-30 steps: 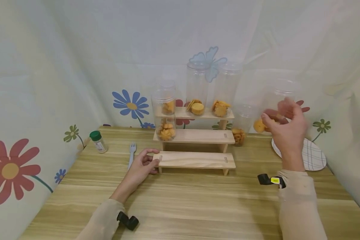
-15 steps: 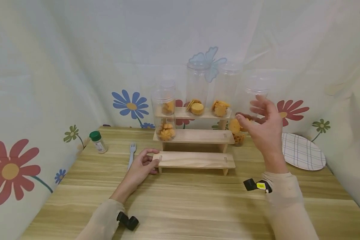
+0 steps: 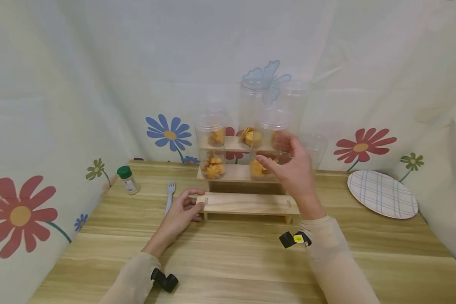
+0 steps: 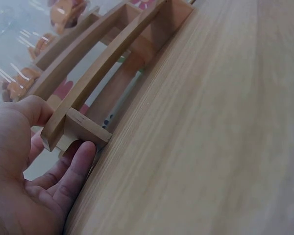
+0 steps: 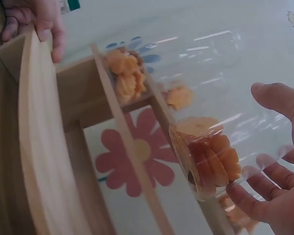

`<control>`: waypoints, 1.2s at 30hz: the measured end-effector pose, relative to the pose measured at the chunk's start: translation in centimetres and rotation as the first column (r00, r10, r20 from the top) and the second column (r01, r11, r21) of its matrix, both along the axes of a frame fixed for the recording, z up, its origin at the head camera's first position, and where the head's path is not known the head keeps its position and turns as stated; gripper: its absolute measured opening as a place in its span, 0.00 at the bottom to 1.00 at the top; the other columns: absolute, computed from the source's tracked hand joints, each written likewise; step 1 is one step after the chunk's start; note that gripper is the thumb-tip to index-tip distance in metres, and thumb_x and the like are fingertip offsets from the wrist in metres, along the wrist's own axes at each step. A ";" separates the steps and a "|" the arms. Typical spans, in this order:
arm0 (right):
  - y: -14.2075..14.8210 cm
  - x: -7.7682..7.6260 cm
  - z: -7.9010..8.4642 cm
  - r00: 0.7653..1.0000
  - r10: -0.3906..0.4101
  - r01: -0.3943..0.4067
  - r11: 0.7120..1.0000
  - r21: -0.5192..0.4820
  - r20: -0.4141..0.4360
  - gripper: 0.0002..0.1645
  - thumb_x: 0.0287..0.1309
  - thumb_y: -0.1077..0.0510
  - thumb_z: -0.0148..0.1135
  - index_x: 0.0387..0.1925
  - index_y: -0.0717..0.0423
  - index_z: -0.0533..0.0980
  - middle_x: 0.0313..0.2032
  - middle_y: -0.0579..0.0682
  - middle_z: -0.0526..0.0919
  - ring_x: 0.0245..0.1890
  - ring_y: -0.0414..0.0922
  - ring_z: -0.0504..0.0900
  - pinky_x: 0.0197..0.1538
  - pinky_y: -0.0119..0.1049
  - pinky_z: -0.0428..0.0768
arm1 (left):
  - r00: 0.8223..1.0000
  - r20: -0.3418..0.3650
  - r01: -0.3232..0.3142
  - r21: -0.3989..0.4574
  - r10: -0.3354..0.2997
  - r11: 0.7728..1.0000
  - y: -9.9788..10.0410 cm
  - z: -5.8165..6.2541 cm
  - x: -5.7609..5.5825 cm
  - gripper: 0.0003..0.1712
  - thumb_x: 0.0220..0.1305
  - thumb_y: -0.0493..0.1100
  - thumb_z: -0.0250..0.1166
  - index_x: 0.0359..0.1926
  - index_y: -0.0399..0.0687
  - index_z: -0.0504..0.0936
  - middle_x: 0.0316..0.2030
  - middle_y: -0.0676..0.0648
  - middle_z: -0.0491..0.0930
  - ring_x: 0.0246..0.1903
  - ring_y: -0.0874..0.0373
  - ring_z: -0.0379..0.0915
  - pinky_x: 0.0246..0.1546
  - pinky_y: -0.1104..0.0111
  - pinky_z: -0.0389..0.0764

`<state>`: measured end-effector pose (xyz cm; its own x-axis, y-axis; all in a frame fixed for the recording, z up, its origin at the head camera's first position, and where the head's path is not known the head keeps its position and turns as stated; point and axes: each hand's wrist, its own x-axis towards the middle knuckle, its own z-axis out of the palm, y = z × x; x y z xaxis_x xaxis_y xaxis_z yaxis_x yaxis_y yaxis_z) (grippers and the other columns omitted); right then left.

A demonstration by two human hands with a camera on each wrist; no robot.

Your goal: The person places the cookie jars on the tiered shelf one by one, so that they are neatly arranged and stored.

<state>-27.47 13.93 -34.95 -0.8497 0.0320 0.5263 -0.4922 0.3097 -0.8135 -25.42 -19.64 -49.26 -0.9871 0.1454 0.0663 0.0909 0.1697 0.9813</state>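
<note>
My right hand (image 3: 294, 173) holds a clear lidded jar (image 3: 264, 141) with cookies in its bottom, fingers and thumb round its side. The jar overlaps the middle step of a three-step wooden display rack (image 3: 247, 203); in the right wrist view its base (image 5: 198, 166) is close to the rack's edge and it looks tilted. With my left hand (image 3: 182, 211) I grip the left end of the lowest step, thumb in front and fingers around the corner, as the left wrist view shows. Another cookie jar (image 3: 214, 162) stands on the middle step's left end.
More jars with cookies stand on the top step, among them a tall jar (image 3: 253, 105). Behind my right hand is another jar (image 3: 317, 145). A checked plate (image 3: 383, 194) lies at right. At left are a fork (image 3: 169, 196) and a green-capped shaker (image 3: 128, 180).
My right hand has carried the jar leftward from the right side of the rack to the middle step. My left hand has kept its grip on the lowest step.
</note>
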 end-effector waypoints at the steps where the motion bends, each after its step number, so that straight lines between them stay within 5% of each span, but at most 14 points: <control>1: -0.4 -0.2 -0.2 1.000 0.003 -0.003 1.000 0.003 0.000 0.47 0.60 0.50 0.88 0.74 0.56 0.74 0.66 0.54 0.82 0.64 0.49 0.81 0.67 0.57 0.85 | 1.000 0.001 0.000 -0.002 0.000 1.000 0.0 0.0 0.0 0.23 0.82 0.43 0.69 0.72 0.47 0.78 0.49 0.37 0.85 0.45 0.47 0.86 0.42 0.60 0.94; 12: -3.4 -1.1 -2.1 1.000 0.002 -0.002 1.000 -0.005 0.021 0.52 0.55 0.48 0.91 0.76 0.52 0.74 0.65 0.52 0.81 0.65 0.51 0.81 0.67 0.50 0.87 | 1.000 0.006 -0.010 -0.010 0.010 1.000 0.2 0.0 -0.1 0.22 0.81 0.41 0.69 0.71 0.48 0.79 0.48 0.37 0.85 0.44 0.48 0.86 0.42 0.61 0.94; 36: -3.6 -1.8 -3.2 0.999 -0.049 0.050 0.990 0.130 -0.016 0.52 0.61 0.49 0.87 0.80 0.54 0.70 0.65 0.55 0.80 0.65 0.53 0.82 0.66 0.49 0.88 | 1.000 -0.005 -0.013 -0.002 0.013 1.000 0.0 -0.3 -0.2 0.23 0.81 0.42 0.69 0.71 0.47 0.79 0.50 0.36 0.85 0.46 0.48 0.87 0.41 0.60 0.94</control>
<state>-29.27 10.35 -38.19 -0.8422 0.0043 0.5392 -0.4835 0.4367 -0.7586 -25.67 -19.60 -49.56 -0.9887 0.1323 0.0711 0.0937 0.1729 0.9805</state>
